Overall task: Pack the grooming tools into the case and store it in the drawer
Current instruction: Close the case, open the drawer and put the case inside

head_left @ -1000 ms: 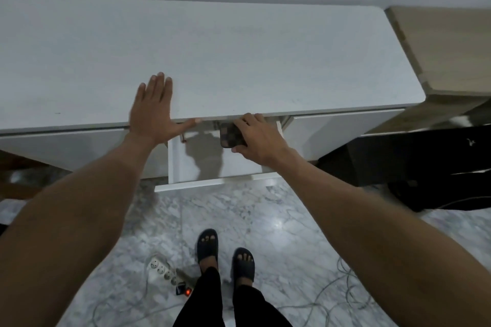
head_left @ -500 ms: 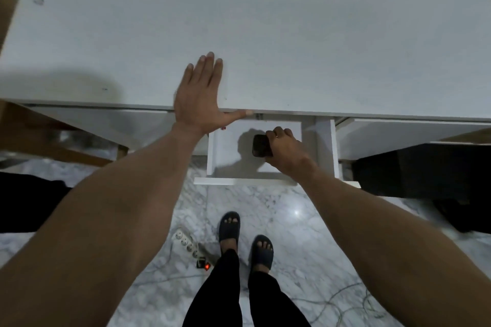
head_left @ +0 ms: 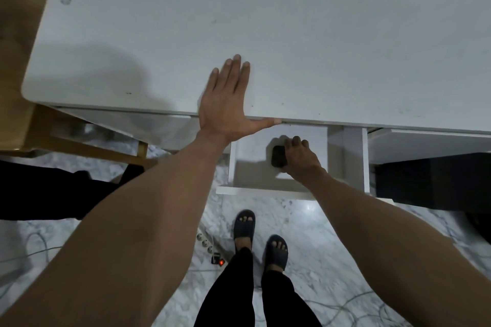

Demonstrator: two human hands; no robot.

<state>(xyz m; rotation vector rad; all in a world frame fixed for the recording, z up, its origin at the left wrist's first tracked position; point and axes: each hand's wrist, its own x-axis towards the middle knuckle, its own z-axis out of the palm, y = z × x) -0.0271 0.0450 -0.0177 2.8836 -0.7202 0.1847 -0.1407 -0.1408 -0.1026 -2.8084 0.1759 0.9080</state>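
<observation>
The white drawer (head_left: 247,188) under the white desk (head_left: 292,34) is pulled out. Inside it, my right hand (head_left: 301,158) is wrapped around the small dark grooming case (head_left: 277,156), which sits low against the drawer floor; only the case's left part shows past my fingers. My left hand (head_left: 228,98) lies flat on the desk's front edge, fingers together and thumb stretched along the rim, holding nothing. No grooming tools are in sight.
A wooden chair (head_left: 24,114) stands left of the desk. A dark cabinet (head_left: 435,180) sits at the right under the desk. On the marble floor lie a power strip (head_left: 210,247) with a red light and loose cables (head_left: 358,305), close to my sandalled feet.
My right hand has carried the case from the drawer's top opening down to the drawer floor. My head has leaned forward over the desk. My left hand stays planted on the edge.
</observation>
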